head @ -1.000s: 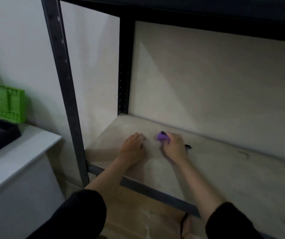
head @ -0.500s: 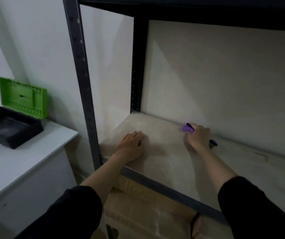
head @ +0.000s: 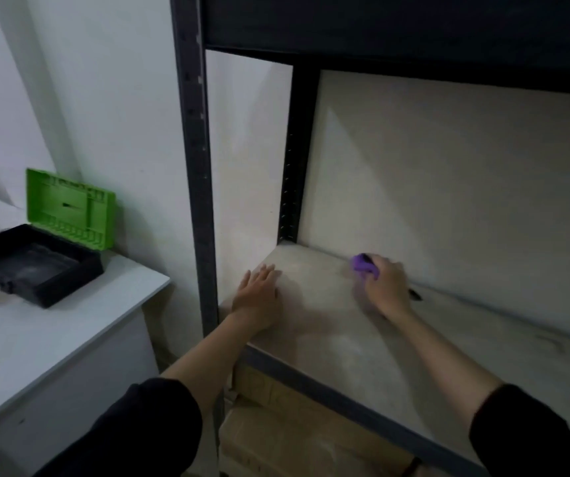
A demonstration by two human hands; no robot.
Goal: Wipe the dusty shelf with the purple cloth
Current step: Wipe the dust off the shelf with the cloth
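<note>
The pale dusty shelf board (head: 362,342) sits in a dark metal rack, with the front upright post (head: 197,166) at its left front corner and the rear upright post (head: 294,160) at its left back corner; a dark upper shelf (head: 380,22) lies above it; the left hand (head: 259,297) rests flat on the board near the left front edge; the right hand (head: 388,287) is to its right and further back, close to the back wall, gripping the purple cloth (head: 362,265) against the board; left of the rack stands a white flat-topped cabinet (head: 35,339); on it lies an open black plastic case (head: 35,266), its green lid (head: 70,210) upright behind it, near the wall; brown cardboard boxes (head: 276,425) lie below the board.
</note>
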